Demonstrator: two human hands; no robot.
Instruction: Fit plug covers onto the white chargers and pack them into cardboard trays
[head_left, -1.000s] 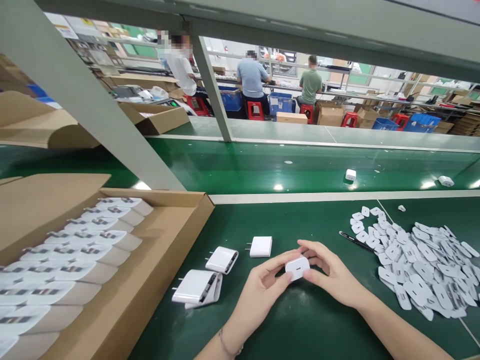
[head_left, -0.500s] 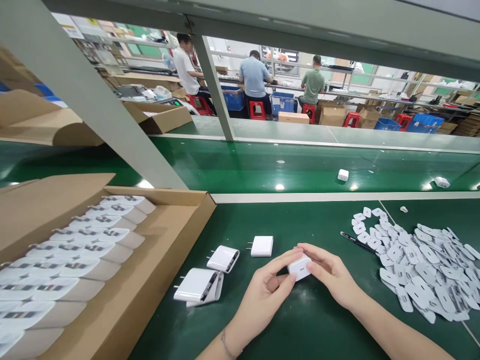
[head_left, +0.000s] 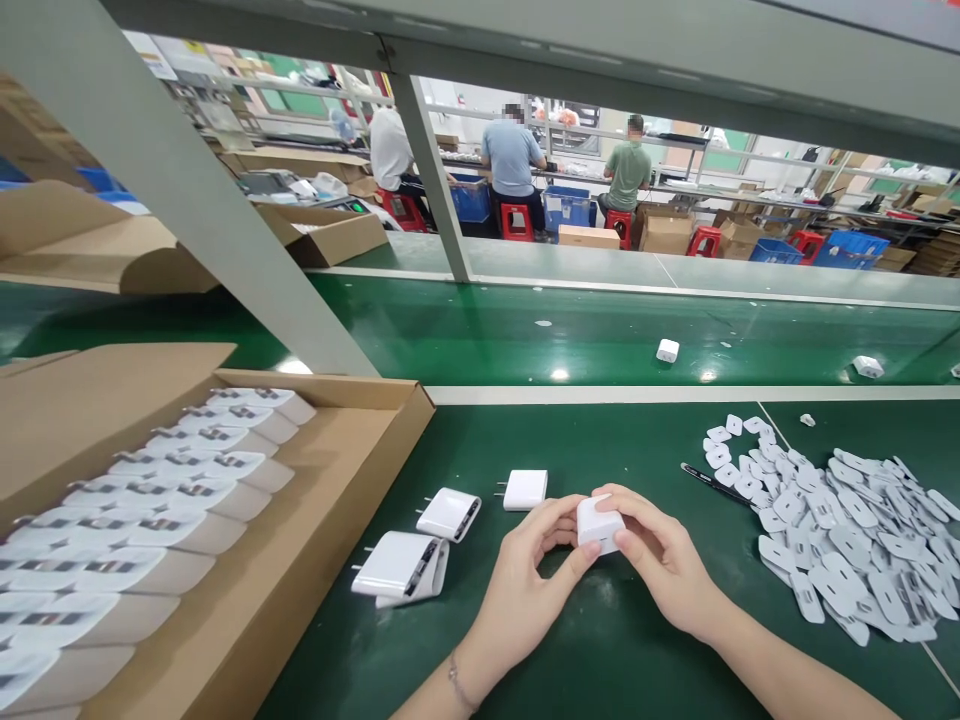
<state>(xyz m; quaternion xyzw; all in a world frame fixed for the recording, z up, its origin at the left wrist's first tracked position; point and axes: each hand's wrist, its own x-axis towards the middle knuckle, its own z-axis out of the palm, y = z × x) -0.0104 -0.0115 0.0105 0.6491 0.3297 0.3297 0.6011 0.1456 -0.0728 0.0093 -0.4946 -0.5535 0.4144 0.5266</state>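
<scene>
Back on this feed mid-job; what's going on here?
The left hand and right hand hold a white charger between them over the green bench. Loose chargers lie to the left, beside an open carton holding rows of chargers. White plates are heaped at right, a black tool at their edge.

White charger [head_left: 597, 524] held between left hand [head_left: 521, 575] and right hand [head_left: 661, 548]. Loose chargers [head_left: 448, 512] laid left of hands on green table [head_left: 607, 655]. Cardboard box [head_left: 349, 510] part-filled with rows of packed chargers [head_left: 187, 528]. Flat white caps [head_left: 851, 535] heaped at right, slim black tool [head_left: 712, 482] set against heap. White blocks [head_left: 667, 351] strewn on green belt [head_left: 480, 330] behind table. Co-workers [head_left: 513, 160] seated on red stools [head_left: 516, 222] beyond.
</scene>
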